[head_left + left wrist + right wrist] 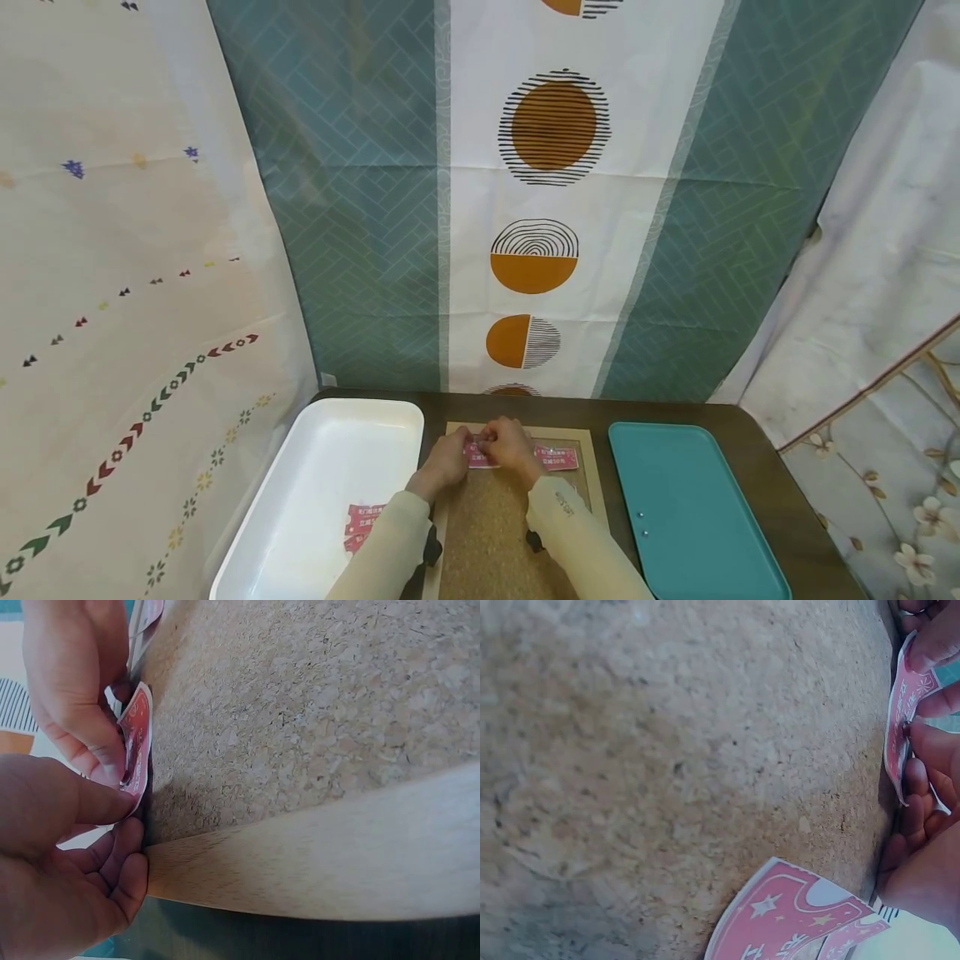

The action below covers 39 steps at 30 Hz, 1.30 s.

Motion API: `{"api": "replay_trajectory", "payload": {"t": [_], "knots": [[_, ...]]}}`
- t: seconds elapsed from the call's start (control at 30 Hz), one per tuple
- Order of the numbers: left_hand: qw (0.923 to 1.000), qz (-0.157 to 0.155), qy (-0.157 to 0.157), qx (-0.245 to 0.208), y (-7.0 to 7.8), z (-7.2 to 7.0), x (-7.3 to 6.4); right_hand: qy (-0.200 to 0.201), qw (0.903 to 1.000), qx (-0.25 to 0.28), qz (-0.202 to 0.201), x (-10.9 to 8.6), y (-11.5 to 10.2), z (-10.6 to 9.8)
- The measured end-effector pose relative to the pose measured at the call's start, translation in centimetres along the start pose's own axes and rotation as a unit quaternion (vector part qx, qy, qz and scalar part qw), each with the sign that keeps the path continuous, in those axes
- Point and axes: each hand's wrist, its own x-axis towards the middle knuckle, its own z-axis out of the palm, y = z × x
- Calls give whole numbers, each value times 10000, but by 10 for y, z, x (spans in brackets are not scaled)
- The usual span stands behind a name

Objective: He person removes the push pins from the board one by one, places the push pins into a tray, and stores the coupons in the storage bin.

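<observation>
A cork board (487, 533) with a pale wooden frame lies in front of me, seen in the head view. Near its far edge, a pink printed coupon (897, 720) stands slightly bowed off the cork. My left hand (448, 458) pinches one end of it, thumb on the printed face, as the left wrist view shows. At the coupon's middle, my right hand (513, 446) pinches a small dark-tipped pushpin (907, 729), largely covered by the fingertips. Another pink coupon (557, 458) is on the board just right of that hand.
On the left stands a white tray (315, 467) with several pink coupons (362, 525) in it. A teal tray (697, 500) sits to the right, with small shiny pins (642, 525) near its left side. Dark tabletop (787, 492) shows around them, and patterned cloths hang behind.
</observation>
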Motion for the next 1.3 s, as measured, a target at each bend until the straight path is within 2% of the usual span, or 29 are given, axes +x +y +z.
{"api": "replay_trajectory", "payload": {"t": [0.23,0.4,0.57,0.7,0.8,0.9,1.07,1.3], "knots": [[10000,-50,-7,-60,0,0,-2,171,9998,-117,48,-1,-1,3],[9999,-121,1,-52,2,0,-2,128,9999,-20,104,-1,-1,3],[9997,-223,-35,-103,3,-1,-2,79,9999,43,-72,1,3,2],[9996,-240,-62,-128,3,-1,-3,-76,9981,603,-58,2,9,2],[9996,-216,-48,-168,2,1,-4,-374,9902,1340,143,-1,10,-1],[9994,-244,-26,-229,-1,4,-5,-650,9812,1802,224,-5,10,-3],[9994,-253,79,-236,-3,9,-3,-904,9811,1709,75,-9,8,-11],[9989,-148,406,-198,2,7,-5,-988,9876,1172,-327,-10,3,-22]]}}
